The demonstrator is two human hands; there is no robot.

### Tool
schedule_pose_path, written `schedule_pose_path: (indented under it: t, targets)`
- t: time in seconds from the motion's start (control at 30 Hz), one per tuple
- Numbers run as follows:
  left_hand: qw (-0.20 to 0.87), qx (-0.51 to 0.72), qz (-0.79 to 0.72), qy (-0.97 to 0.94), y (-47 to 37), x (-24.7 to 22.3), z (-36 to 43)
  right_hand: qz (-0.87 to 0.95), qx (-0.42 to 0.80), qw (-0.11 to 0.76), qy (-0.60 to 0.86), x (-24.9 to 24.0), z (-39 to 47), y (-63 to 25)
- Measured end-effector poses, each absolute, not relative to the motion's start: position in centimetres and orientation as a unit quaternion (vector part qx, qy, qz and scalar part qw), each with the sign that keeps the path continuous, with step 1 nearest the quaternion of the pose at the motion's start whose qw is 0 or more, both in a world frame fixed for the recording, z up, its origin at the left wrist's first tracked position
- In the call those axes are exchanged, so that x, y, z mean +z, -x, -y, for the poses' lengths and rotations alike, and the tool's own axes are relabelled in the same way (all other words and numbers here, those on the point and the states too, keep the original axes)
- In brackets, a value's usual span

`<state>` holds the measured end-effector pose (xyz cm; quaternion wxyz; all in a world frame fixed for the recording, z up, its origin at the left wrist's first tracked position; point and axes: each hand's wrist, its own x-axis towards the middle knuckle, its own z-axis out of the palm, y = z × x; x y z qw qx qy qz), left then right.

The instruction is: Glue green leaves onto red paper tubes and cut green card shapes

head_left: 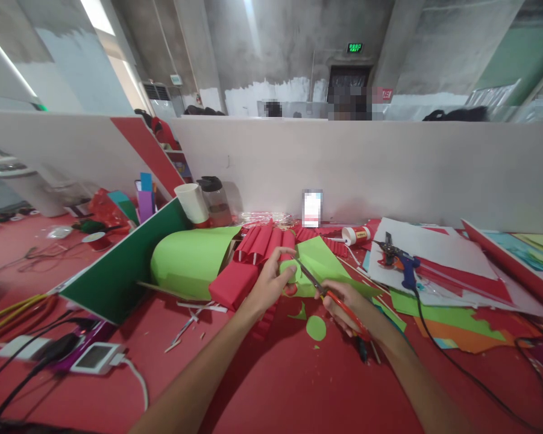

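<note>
My left hand [275,278] pinches a small light green paper piece [290,269] above the middle of the table. In my right hand [343,301] are scissors [349,312] with red-orange handles, their blades pointing up and left at the green piece. A larger light green sheet [319,259] lies just behind the blades. Below my hands a cut green paper disc [316,328] and a green scrap [299,311] rest on the red tabletop [271,386]. Left of my left hand sit a red block [234,284] and red paper rolls [262,240].
A rolled green sheet [187,259] and dark green board [122,265] stand at left, a cup [192,203] and bottle [216,202] behind. A blue glue gun [407,269] with a trailing cable lies at right on white sheets [438,247]. A lit phone [312,208] leans against the partition.
</note>
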<state>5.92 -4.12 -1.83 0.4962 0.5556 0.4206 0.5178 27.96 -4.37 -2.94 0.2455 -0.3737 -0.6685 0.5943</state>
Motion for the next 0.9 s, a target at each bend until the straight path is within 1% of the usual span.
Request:
schedule_pose_path:
  t: [0.23, 0.6, 0.73, 0.9]
  targets:
    - [0.477, 0.543, -0.431, -0.54, -6.8, -1.6, 4.6, 0.646, 0.618, 0.254, 0.369, -5.0, 3.8, -27.6]
    - [0.45, 0.563, -0.445, -0.531, -6.9, -2.2, 4.2, 0.634, 0.623, 0.259, 0.378, -5.8, 3.5, -27.4]
    - [0.465, 0.566, -0.429, -0.528, -6.9, -2.5, 4.0, 0.644, 0.612, 0.268, 0.373, -5.2, 3.8, -27.3]
    - [0.472, 0.56, -0.422, -0.535, -6.8, -2.7, 3.8, 0.673, 0.586, 0.276, 0.358, -3.2, 4.9, -27.3]
